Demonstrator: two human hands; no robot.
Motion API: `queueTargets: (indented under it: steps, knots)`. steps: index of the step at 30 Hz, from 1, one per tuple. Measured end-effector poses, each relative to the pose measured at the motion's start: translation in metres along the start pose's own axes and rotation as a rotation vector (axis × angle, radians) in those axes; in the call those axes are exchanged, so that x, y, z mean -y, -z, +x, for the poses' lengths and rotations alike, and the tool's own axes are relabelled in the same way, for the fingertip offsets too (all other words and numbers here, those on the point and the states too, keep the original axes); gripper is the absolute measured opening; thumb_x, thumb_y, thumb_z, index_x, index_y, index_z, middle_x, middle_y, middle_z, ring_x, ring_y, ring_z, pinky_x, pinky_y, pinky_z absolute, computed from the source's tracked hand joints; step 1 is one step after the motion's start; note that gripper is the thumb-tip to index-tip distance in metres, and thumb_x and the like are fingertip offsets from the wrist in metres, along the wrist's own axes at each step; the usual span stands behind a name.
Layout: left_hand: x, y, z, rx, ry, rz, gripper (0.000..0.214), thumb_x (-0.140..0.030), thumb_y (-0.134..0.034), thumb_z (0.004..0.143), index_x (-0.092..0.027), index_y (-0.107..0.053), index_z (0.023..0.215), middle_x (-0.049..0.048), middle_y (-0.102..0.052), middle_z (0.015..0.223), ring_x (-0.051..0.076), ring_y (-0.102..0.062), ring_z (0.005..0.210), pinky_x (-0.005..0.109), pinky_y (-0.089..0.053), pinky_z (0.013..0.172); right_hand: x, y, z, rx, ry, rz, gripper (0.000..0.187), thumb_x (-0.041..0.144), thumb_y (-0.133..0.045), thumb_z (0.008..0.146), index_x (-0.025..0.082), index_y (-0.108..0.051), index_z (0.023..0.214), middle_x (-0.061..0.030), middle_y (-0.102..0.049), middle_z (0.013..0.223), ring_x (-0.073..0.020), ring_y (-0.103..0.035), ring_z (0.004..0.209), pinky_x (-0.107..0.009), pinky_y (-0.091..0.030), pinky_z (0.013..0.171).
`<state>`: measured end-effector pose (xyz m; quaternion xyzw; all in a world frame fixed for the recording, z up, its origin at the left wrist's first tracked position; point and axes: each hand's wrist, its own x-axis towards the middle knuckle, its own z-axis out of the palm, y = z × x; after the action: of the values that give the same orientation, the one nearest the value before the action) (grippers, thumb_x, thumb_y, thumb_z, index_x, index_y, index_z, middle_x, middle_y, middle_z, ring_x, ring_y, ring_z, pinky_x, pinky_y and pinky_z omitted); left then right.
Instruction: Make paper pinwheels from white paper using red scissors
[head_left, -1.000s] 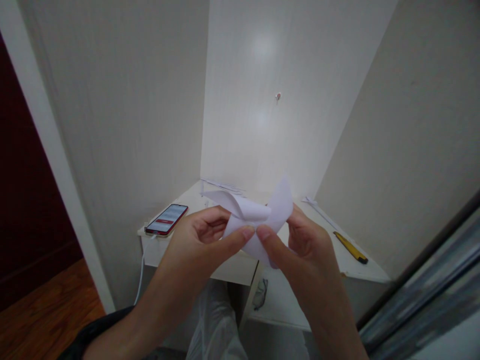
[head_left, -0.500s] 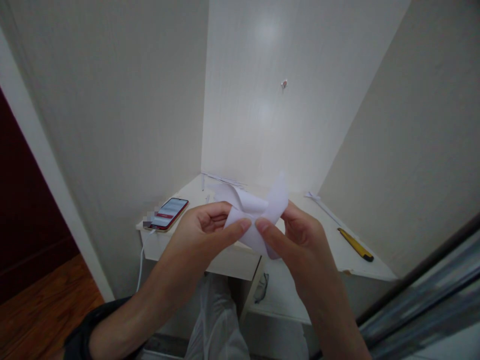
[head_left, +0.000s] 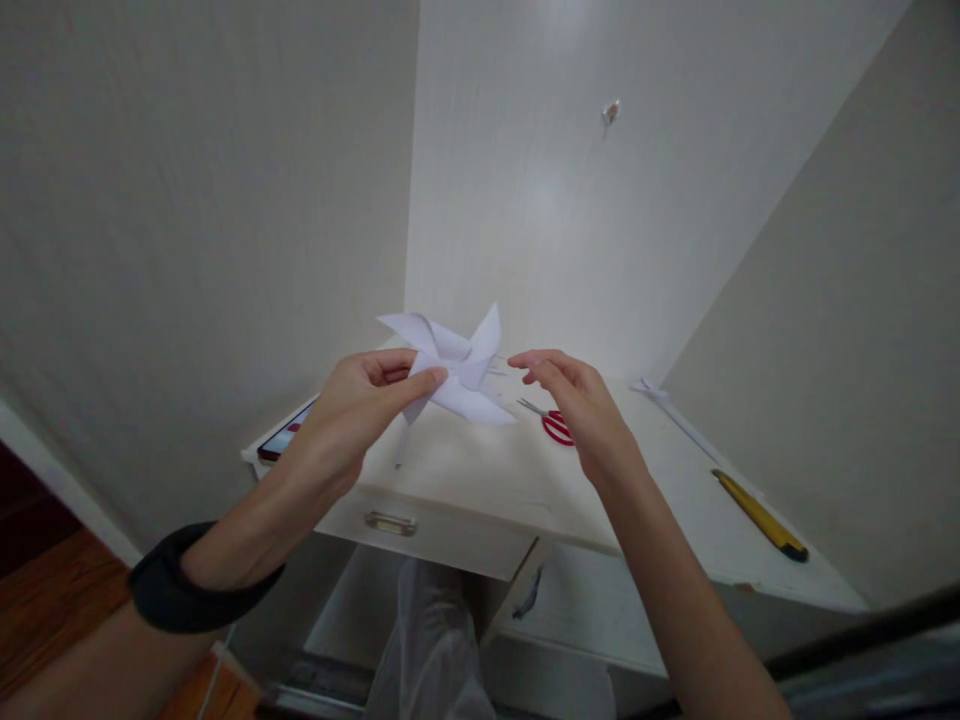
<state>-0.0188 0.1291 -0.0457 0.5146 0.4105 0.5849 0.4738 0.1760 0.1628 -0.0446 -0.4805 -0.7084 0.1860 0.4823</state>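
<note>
A white paper pinwheel (head_left: 474, 402) with curled blades is held above the desk. My left hand (head_left: 367, 400) pinches it near its middle, thumb on the front face, the other fingers behind. To its right, my right hand (head_left: 574, 400) hovers apart from the paper, fingers loosely bent and holding nothing. Just beyond that hand, red-handled scissors (head_left: 556, 428) lie on the desk, partly covered by it.
The white desk (head_left: 465, 480) stands in a corner between pale walls. A yellow utility knife (head_left: 761, 515) and a thin rolled paper stick (head_left: 686, 428) lie along its right edge. At the left, a phone (head_left: 283, 437) is partly hidden behind my left forearm.
My right hand has let go of the paper and moved to the right. The pinwheel, in my left hand, has shifted left and its blades now spread. The scissors have come into view.
</note>
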Motion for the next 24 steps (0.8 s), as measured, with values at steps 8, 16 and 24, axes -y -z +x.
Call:
queueTargets:
  steps: [8, 16, 24]
  knots:
    - [0.049, 0.038, 0.044, -0.097, 0.064, -0.006, 0.014, -0.030, -0.079, 0.068, -0.022, -0.075, 0.080, 0.0005, -0.073, 0.077, 0.013, -0.060, 0.059, 0.022, -0.046, 0.053, -0.152, -0.032, 0.068, 0.218, -0.208, -0.431, 0.022, 0.031, -0.059, 0.094, 0.017, -0.064, 0.110, -0.0074, -0.066, 0.113, -0.0198, -0.066, 0.096, -0.041, -0.055, 0.084]
    - [0.082, 0.046, 0.062, -0.144, 0.124, 0.064, 0.013, -0.029, -0.078, 0.068, -0.018, -0.071, 0.070, -0.0021, -0.064, 0.065, 0.010, -0.052, 0.052, 0.020, -0.039, 0.046, -0.223, -0.057, 0.093, 0.354, -0.152, -0.719, 0.027, 0.031, -0.058, 0.094, 0.018, -0.061, 0.118, -0.0093, -0.062, 0.123, -0.0223, -0.063, 0.103, -0.044, -0.054, 0.088]
    - [0.067, 0.021, 0.037, 0.029, 0.100, 0.087, 0.014, -0.029, -0.075, 0.067, -0.020, -0.069, 0.060, -0.0027, -0.067, 0.060, 0.011, -0.057, 0.055, 0.019, -0.043, 0.052, -0.213, -0.059, 0.091, 0.439, -0.089, -0.825, 0.030, 0.031, -0.059, 0.094, 0.017, -0.059, 0.121, -0.0092, -0.062, 0.122, -0.0230, -0.064, 0.103, -0.044, -0.055, 0.086]
